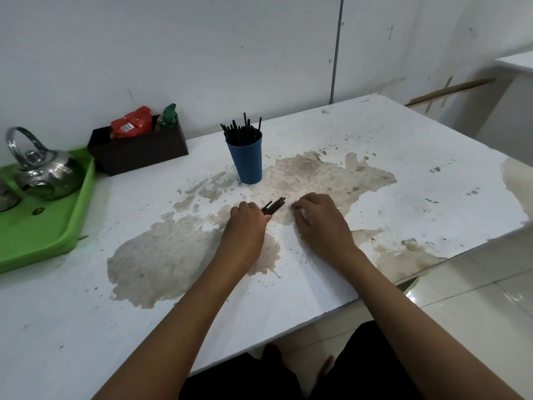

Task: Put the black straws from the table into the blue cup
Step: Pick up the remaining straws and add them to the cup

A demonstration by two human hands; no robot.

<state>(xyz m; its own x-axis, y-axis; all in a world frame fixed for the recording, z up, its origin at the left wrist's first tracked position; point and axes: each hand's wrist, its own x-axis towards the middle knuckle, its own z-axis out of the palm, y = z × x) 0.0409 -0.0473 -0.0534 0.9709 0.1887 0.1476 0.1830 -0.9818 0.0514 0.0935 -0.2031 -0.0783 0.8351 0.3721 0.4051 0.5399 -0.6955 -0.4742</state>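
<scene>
A blue cup (248, 161) stands upright at the middle of the white table (403, 157), with several black straws (241, 129) sticking out of its top. In front of the cup, my left hand (248, 219) is closed around a small bundle of black straws (274, 205) whose ends poke out to the right, low over the tabletop. My right hand (315, 216) rests on the table just right of that bundle, fingers curled down; I cannot see anything held under it.
A green tray (57, 226) with a shiny metal kettle (43, 171) sits at the left edge. A dark box (138, 148) holding red and green packets stands by the wall. The table's surface is worn and stained, and its front edge runs diagonally at right.
</scene>
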